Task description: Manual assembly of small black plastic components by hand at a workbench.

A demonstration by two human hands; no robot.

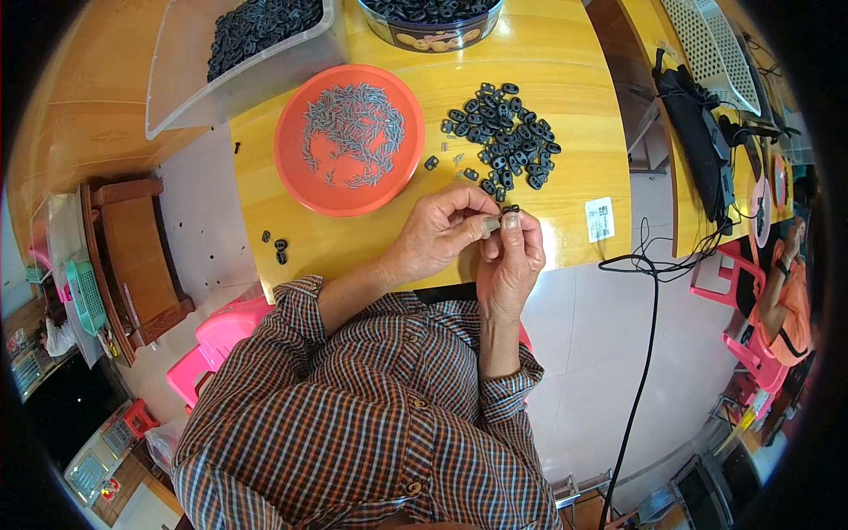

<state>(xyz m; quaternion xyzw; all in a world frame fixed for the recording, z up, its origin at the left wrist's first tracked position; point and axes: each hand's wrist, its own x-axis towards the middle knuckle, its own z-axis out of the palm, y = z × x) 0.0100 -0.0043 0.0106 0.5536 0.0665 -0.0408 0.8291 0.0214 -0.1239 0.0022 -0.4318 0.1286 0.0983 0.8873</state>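
Observation:
Close to the table's front edge my two hands meet at a small black plastic piece with holes. My right hand pinches it between thumb and fingers. From the left, my left hand reaches over with thumb and forefinger pressed together at the piece; whatever is between those fingertips is too small to make out. Just beyond the hands lies a loose heap of black oval two-hole plastic pieces. An orange-red round dish to the left holds many small, thin grey metal pieces.
A clear plastic bin of black pieces stands far left, beside a round tin of more. Several stray black pieces lie near the left edge. A white label and a black cable are to the right.

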